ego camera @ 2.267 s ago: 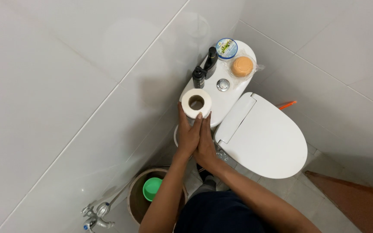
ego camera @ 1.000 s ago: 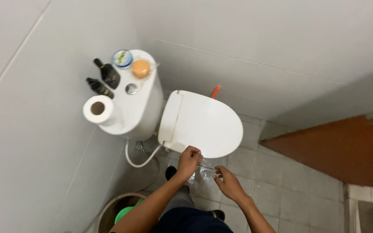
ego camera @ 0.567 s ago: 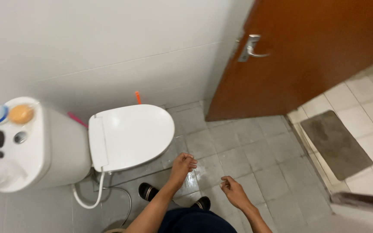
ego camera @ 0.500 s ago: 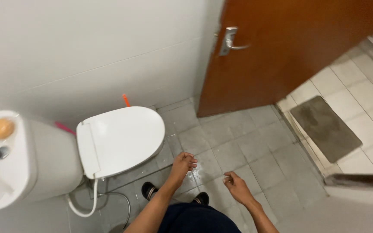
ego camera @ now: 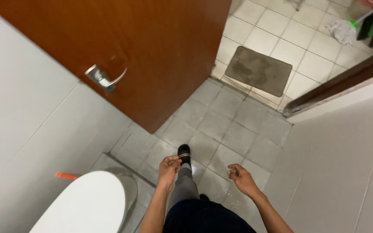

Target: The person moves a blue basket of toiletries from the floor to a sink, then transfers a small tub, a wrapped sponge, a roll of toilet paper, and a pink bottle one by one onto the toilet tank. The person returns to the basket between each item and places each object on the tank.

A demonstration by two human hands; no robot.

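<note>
Filling upper left: brown door (ego camera: 109, 47) w/ metal handle (ego camera: 104, 78). Toilet lid (ego camera: 83, 207) lower left, mat (ego camera: 259, 70) upper centre. Left hand (ego camera: 168, 169) loosely curled, right hand (ego camera: 239, 177) half-curled; both empty, bottom centre, over grey tiles.

Grey-tiled floor (ego camera: 234, 125), brown door (ego camera: 152, 47)

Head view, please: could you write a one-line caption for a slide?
Bare left hand and right hand hang over grey floor tiles beside an open brown door.
</note>
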